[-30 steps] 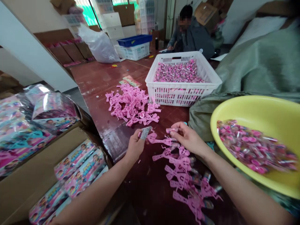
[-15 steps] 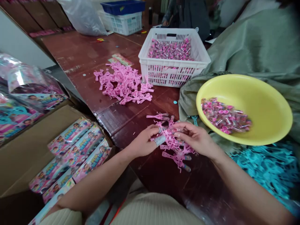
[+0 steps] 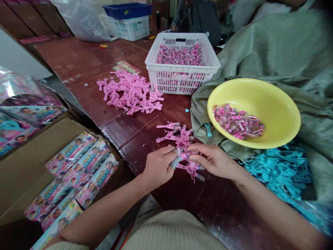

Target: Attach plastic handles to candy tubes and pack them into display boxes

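**Both hands pinch one pink holder at the near edge of the tabletop**

The pink holder sits at the middle of the view, just above the tabletop and close to the person's body. The left hand closes on it from 9 o'clock, its grip narrow, with a grey wrap around the thumb. The right hand closes on it from 3 o'clock, fingertips pressed tight. Whether a small tube is already seated in the holder is too small to tell.

The step in hand looks like fitting or checking one piece between the two grips. The next move would call for a steady pinch and a clear spot to put the piece down.

Touching the hands at 12 o'clock lies a short row of finished pieces. Farther out at 11 o'clock is a loose heap of pink holders. At 12 o'clock stands a white basket full of small tubes. At 2 o'clock a yellow bowl rests on a green sack and holds more tubes. At 4 o'clock lie blue holders. At 8 o'clock a cardboard box holds printed packets. Another person sits at the far end.
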Available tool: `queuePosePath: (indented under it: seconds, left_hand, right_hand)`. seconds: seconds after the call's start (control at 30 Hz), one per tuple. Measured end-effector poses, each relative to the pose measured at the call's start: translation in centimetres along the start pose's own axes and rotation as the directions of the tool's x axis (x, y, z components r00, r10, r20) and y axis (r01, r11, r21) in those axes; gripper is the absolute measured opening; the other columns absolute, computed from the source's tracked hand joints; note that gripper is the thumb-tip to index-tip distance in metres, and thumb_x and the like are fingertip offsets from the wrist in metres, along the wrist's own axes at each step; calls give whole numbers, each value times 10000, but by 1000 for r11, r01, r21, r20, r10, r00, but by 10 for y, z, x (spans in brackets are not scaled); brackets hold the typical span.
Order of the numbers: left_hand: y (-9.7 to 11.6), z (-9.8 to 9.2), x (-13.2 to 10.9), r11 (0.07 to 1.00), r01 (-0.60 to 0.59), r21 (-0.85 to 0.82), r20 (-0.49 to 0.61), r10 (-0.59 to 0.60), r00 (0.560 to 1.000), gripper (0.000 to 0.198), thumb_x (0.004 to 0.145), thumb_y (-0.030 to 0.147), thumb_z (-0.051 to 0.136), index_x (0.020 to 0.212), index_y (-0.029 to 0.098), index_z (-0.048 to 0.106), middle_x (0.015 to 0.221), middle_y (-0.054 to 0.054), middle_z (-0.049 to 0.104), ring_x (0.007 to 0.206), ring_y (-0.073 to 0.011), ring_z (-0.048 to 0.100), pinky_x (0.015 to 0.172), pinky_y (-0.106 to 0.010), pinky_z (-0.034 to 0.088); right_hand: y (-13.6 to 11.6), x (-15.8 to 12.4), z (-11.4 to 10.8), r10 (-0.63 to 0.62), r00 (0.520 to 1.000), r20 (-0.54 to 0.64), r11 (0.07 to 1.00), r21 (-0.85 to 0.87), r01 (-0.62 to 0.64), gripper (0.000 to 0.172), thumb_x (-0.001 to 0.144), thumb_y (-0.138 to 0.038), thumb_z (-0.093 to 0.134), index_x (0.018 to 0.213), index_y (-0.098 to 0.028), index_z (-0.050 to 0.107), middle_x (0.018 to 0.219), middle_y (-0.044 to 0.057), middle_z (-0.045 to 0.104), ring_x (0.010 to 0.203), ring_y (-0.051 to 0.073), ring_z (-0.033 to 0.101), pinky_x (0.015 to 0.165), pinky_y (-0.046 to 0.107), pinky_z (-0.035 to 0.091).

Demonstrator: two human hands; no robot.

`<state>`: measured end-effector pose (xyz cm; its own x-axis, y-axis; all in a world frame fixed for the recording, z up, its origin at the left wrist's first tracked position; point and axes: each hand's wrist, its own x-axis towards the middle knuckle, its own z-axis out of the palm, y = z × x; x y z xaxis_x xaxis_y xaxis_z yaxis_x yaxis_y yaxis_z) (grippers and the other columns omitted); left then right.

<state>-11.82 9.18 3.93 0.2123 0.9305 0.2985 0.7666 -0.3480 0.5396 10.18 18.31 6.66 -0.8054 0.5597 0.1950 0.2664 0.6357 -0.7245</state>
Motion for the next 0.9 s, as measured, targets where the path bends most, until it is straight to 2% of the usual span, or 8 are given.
queuePosePath:
  seconds: [0.2,0.37,0.43,0.53,0.6,0.67,0.8,0.9]
  left_hand:
    - [-8,9,-12,986,-63,154,14,62,998,328,831,85,477,1039,183,712,1101,-71,738,911,-210,686,813,-310,553]
    - [-14,8,-4,990,-90,111,33,86,996,363,812,90,477,1091,195,683,1174,-83,717,994,-238,680,851,-338,550]
    - [-20,0,0,1000,-24,-6,38,25,999,324,824,107,468,1061,195,669,1118,-85,708,981,-230,672,840,-328,540]
    - [-34,-16,0,965,148,-218,48,-141,989,192,870,152,443,879,201,628,882,-46,659,827,-195,631,767,-299,512]
    - [-45,-25,-3,912,240,-333,40,-240,970,157,889,206,459,821,203,601,809,-28,624,768,-186,595,732,-290,496]
    - [-53,-29,-5,861,300,-411,66,-300,952,120,881,266,528,889,199,628,852,-30,649,807,-196,603,742,-290,500]
    - [-53,-23,-1,815,387,-430,121,-373,920,212,844,327,653,999,186,689,924,-26,715,869,-215,633,795,-300,510]
    - [-49,-19,6,708,431,-560,157,-420,894,287,864,383,682,1070,186,716,997,-25,749,885,-209,653,810,-289,517]
  right_hand:
    - [-3,-16,30,126,988,-91,991,-36,-130,212,1018,-347,520,1152,-246,650,1088,53,759,929,198,723,799,323,543]
    - [-15,-18,44,385,917,-104,923,29,-384,283,1011,-459,505,1073,-247,682,826,9,749,711,177,696,648,302,522]
    - [-9,-11,27,400,911,-99,917,29,-399,341,990,-517,536,1176,-263,669,894,7,764,698,169,689,657,304,536]
    - [21,-1,-31,406,859,-311,877,-130,-462,484,993,-497,550,1410,-250,538,1187,66,735,854,181,706,785,329,570]
    - [52,4,-74,442,763,-472,679,-379,-628,400,1029,-441,488,1339,-216,605,1217,99,714,1003,216,689,893,369,552]
    - [85,11,-104,486,729,-481,586,-440,-681,325,1026,-404,510,1182,-181,689,1185,127,703,1076,239,661,954,417,528]
    - [133,37,-110,551,723,-416,555,-464,-690,284,984,-382,621,1180,-179,656,1219,90,659,1041,206,654,913,427,563]
    - [137,54,-101,543,723,-428,578,-434,-691,250,986,-368,617,1146,-183,668,1181,92,670,1017,206,658,901,418,565]
